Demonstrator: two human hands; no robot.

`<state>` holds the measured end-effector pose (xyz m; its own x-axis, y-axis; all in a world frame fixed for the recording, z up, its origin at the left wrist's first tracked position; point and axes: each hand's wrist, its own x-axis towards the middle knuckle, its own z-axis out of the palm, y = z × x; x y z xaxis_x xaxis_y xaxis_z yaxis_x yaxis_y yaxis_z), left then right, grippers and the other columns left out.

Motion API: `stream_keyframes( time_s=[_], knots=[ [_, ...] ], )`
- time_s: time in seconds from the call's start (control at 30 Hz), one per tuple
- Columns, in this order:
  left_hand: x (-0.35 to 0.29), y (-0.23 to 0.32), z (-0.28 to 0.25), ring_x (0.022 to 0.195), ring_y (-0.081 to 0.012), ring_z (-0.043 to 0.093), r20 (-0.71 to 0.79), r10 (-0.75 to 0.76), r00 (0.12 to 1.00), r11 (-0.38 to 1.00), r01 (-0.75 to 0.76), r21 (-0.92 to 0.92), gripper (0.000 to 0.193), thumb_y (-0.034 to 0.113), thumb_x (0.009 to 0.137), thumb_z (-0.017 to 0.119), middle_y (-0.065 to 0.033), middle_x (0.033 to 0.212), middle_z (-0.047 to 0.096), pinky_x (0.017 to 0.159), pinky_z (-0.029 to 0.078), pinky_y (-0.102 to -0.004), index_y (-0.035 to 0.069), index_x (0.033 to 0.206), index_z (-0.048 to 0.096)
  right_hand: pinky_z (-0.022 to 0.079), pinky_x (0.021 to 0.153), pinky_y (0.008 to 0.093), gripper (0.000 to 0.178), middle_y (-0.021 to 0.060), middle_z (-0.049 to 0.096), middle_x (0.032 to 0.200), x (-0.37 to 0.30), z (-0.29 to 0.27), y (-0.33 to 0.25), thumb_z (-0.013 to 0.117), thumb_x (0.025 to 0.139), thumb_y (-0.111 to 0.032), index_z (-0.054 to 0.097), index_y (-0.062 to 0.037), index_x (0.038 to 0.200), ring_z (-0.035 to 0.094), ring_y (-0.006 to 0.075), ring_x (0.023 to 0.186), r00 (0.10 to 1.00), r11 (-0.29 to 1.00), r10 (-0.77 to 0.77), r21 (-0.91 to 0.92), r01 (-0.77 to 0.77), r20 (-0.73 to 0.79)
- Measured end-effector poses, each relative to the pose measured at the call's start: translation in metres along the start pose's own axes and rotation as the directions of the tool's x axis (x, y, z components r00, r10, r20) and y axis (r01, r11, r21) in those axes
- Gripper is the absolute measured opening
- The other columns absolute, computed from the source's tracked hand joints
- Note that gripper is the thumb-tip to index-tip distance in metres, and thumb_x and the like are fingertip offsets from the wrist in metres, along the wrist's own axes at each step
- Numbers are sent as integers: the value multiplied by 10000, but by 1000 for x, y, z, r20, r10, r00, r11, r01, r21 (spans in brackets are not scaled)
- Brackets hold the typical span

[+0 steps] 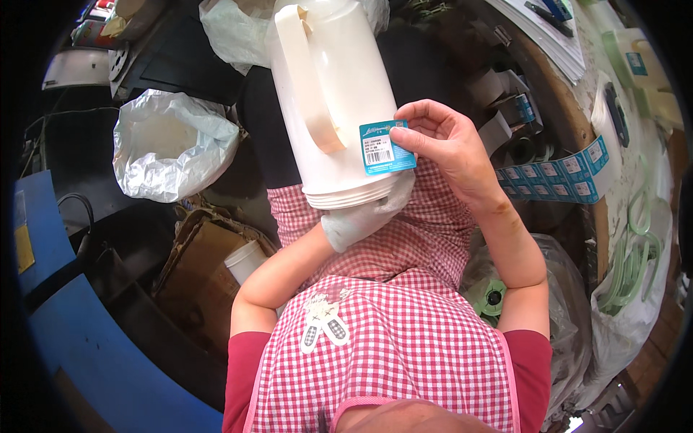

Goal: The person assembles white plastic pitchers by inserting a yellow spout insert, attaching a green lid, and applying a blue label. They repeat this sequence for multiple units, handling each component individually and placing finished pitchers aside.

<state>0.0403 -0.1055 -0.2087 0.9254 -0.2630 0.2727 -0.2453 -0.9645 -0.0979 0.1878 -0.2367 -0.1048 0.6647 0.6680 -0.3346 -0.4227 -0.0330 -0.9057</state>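
Note:
A white plastic jug (354, 79) with a long side handle lies tilted over my lap, its ringed end toward me. My left hand (368, 216), in a pale glove, grips the jug from beneath at that ringed end; most of its fingers are hidden. With thumb and fingers, my right hand (444, 148) pinches the right edge of a blue label (387, 153) with a white barcode panel. The label lies over the jug's lower right side; whether all of it touches the surface I cannot tell.
A sheet of similar blue labels (556, 180) hangs at the right by the worktable's edge (583, 130). To the left sit a bag-lined bin (173, 144), a cardboard box (191, 270) and a white cup (245, 261). Green plastic handles (635, 267) lie in a bag at the far right.

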Motion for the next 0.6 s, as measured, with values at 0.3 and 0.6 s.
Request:
stream_keyframes(
  time_s=[0.3,0.6],
  knots=[
    [-5,0,3,1369,-261,528,145,-137,980,608,199,-769,484,239,1083,560,-129,1491,534,1203,419,-393,78,1523,437,588,782,239,384,78,746,1040,7,7,-1,861,876,-166,701,4,1180,707,91,893,1000,991,-9,-137,5,-28],
    [-16,2,13,1436,-271,436,215,-17,976,684,168,-710,573,276,1081,565,-114,1568,430,1247,330,-406,129,1587,342,557,955,413,567,167,650,1269,-4,1,14,853,860,-272,628,-15,1313,659,335,1119,680,271,-701,-800,535,217]
  ],
)
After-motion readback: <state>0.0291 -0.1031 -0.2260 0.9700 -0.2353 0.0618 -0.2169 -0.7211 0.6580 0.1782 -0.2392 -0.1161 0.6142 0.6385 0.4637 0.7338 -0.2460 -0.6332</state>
